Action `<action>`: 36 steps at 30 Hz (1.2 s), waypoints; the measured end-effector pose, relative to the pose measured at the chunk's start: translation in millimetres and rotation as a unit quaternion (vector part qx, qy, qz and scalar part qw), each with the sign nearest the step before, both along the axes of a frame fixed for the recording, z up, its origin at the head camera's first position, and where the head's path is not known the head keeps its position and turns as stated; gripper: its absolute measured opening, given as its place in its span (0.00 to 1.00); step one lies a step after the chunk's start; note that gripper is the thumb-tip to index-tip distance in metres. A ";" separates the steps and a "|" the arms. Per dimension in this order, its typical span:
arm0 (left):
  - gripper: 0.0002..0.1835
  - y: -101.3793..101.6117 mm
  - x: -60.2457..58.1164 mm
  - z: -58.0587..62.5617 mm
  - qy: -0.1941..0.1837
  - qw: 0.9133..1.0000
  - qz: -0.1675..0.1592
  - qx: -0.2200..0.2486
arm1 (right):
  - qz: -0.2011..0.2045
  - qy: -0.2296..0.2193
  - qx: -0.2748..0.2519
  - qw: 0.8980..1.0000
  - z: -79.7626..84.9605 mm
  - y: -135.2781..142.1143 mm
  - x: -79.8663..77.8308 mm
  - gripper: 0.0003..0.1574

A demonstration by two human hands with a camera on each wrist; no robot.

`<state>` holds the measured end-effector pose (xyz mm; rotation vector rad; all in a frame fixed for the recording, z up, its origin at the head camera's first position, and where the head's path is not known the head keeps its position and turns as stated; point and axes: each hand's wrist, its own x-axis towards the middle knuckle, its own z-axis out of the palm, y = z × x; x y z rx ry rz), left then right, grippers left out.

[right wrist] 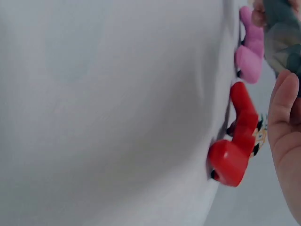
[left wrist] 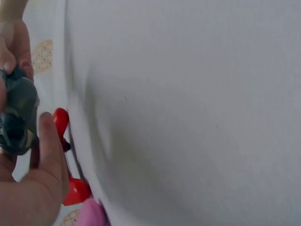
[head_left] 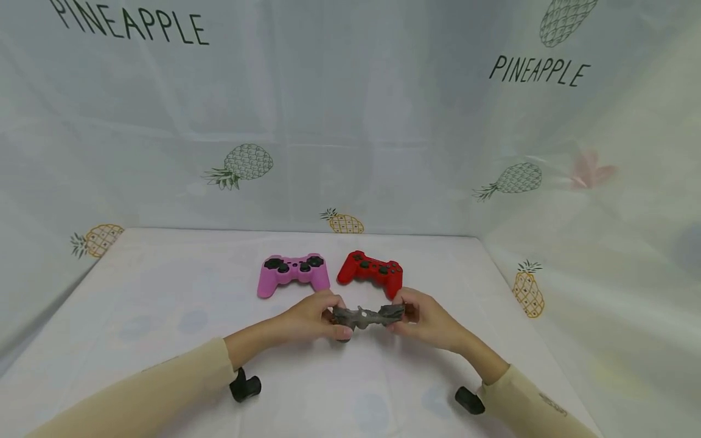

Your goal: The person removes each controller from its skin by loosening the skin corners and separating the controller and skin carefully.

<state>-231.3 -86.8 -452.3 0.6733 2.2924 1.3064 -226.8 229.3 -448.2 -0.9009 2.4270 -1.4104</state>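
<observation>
Between both hands, above the white table, is a dark grey-green mottled game controller, seen nearly edge-on in the head view. The left hand grips its left end, thumb at the near side. At the other end, the right hand pinches it between thumb and fingers. Close up in the left wrist view, the mottled controller is cut off by the frame's left edge. The right wrist view catches part of it at the top right, beside the right thumb.
A pink game controller lies behind the left hand, and a red game controller lies behind the right. Behind the table hangs a pale curtain with pineapple prints. Black wrist devices sit below each sleeve.
</observation>
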 end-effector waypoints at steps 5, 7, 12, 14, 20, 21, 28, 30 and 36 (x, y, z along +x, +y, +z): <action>0.14 5.1 7.7 7.0 -0.029 0.999 0.010 0.024 | -0.083 -0.026 -0.004 0.996 5.8 -8.8 8.4 0.22; 0.14 8.0 9.7 8.6 -0.050 0.998 0.016 0.028 | -0.104 -0.029 -0.011 0.994 8.0 -12.6 10.5 0.24; 0.13 12.9 14.0 11.0 -0.081 0.996 0.017 0.038 | -0.116 -0.071 -0.041 0.990 12.6 -21.7 13.0 0.21; 0.13 13.6 14.8 11.2 -0.080 0.996 0.013 0.046 | -0.120 -0.093 -0.029 0.988 13.4 -24.6 14.2 0.21; 0.12 13.1 16.8 10.4 -0.070 0.996 0.014 0.058 | -0.109 -0.121 0.043 0.986 15.3 -28.5 17.9 0.22; 0.12 12.5 17.2 10.2 -0.068 0.996 0.015 0.058 | -0.100 -0.122 0.045 0.986 15.4 -27.5 17.9 0.22; 0.14 2.6 16.9 6.2 -0.065 0.996 0.025 0.052 | -0.032 -0.087 0.042 0.995 10.7 -16.0 13.3 0.17; 0.15 -0.4 16.3 4.8 -0.067 0.996 0.028 0.051 | -0.021 -0.066 0.047 0.996 10.3 -15.8 12.1 0.17; 0.15 -7.8 13.6 3.2 -0.066 0.997 0.022 0.045 | 0.028 -0.075 0.039 0.996 11.1 -15.4 9.2 0.19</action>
